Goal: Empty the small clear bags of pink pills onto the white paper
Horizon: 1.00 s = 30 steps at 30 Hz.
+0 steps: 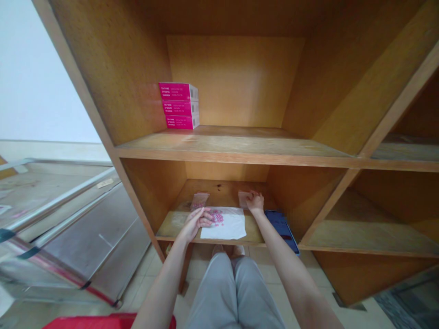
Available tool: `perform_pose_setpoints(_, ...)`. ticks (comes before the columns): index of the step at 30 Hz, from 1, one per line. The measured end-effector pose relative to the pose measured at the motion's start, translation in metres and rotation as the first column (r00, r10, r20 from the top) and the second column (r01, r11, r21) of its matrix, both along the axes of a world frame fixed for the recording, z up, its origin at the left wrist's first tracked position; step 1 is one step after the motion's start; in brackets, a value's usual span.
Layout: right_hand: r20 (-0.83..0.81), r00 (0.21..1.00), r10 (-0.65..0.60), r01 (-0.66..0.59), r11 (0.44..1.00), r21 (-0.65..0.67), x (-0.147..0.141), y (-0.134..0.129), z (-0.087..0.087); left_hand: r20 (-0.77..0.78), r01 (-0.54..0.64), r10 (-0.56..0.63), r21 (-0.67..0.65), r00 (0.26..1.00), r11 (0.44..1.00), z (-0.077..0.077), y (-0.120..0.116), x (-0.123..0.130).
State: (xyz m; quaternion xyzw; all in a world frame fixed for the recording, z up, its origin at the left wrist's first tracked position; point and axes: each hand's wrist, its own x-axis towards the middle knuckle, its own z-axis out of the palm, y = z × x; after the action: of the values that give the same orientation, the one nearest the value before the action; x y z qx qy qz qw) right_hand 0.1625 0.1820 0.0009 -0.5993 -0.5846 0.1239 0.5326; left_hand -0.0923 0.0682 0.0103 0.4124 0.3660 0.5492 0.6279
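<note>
My left hand (197, 222) lies palm down on the lower shelf, its fingertips at the edge of a sheet of white paper (228, 227). A scattered heap of small pink tablets (216, 217) sits on the paper, right beside those fingers. My right hand (255, 202) is further back and pinches a small translucent pinkish packet (244, 198). A similar packet (200, 200) lies on the shelf behind my left hand. Whether my left hand holds any tablets is hidden.
Three stacked magenta boxes (179, 106) stand on the upper shelf (233, 144) against its left wall. A blue phone (281, 230) lies by the lower shelf's right side. A glass-and-metal display case (68, 228) stands to the left, and a red crate rim (109, 322) shows below.
</note>
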Motion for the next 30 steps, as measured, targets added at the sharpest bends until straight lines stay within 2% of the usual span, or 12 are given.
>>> perform_pose_setpoints(3, -0.039, 0.999, -0.014, 0.019, 0.993, 0.118, -0.018, -0.020, 0.008, 0.006, 0.002, -0.002, 0.008, 1.000, 1.000, 0.000, 0.000, 0.000)
perform_pose_setpoints(5, -0.139, 0.987, 0.075, -0.048, 0.981, 0.189, -0.034, -0.035, 0.012, 0.007, 0.006, -0.006, 0.009, 1.000, 1.000, -0.001, 0.000, -0.001)
perform_pose_setpoints(9, -0.447, 0.842, 0.302, -0.298, 0.951, 0.080, -0.066, -0.057, 0.008, 0.009, -0.009, 0.009, 0.020, 1.000, 1.000, -0.002, 0.001, 0.000)
perform_pose_setpoints(12, -0.522, 0.794, 0.310, -0.365, 0.931, -0.002, -0.079, -0.064, -0.004, 0.026, -0.090, 0.089, 0.039, 0.996, 0.995, -0.004, 0.002, 0.000)
perform_pose_setpoints(14, -0.533, 0.792, 0.298, -0.377, 0.925, -0.043, -0.081, -0.065, -0.011, 0.048, -0.204, 0.202, 0.054, 0.978, 0.977, -0.004, 0.004, -0.002)
perform_pose_setpoints(16, -0.539, 0.790, 0.291, -0.380, 0.923, -0.059, -0.080, -0.065, -0.016, 0.058, -0.373, 0.369, 0.069, 0.927, 0.925, -0.004, 0.009, -0.008)
perform_pose_setpoints(18, -0.540, 0.790, 0.291, -0.377, 0.925, -0.053, -0.079, -0.066, -0.017, 0.017, -0.559, 0.560, 0.096, 0.828, 0.824, -0.003, 0.017, -0.014)
perform_pose_setpoints(20, -0.531, 0.795, 0.294, -0.373, 0.927, -0.046, -0.079, -0.067, -0.016, -0.096, -0.671, 0.692, 0.181, 0.715, 0.719, 0.000, 0.026, -0.021)
perform_pose_setpoints(22, -0.511, 0.808, 0.293, -0.367, 0.929, -0.049, -0.079, -0.068, -0.015, -0.271, -0.632, 0.722, 0.354, 0.636, 0.689, 0.005, 0.035, -0.025)
perform_pose_setpoints(25, -0.461, 0.838, 0.292, -0.359, 0.931, -0.065, -0.081, -0.070, -0.015, -0.579, -0.378, 0.641, 0.519, 0.504, 0.766, 0.011, 0.043, -0.027)
perform_pose_setpoints(27, -0.431, 0.855, 0.290, -0.352, 0.933, -0.070, -0.081, -0.071, -0.016, -0.717, -0.218, 0.570, 0.530, 0.401, 0.820, 0.014, 0.045, -0.027)
perform_pose_setpoints(30, -0.406, 0.869, 0.284, -0.337, 0.939, -0.066, -0.081, -0.071, -0.017, -0.809, -0.121, 0.507, 0.495, 0.298, 0.860, 0.013, 0.048, -0.027)
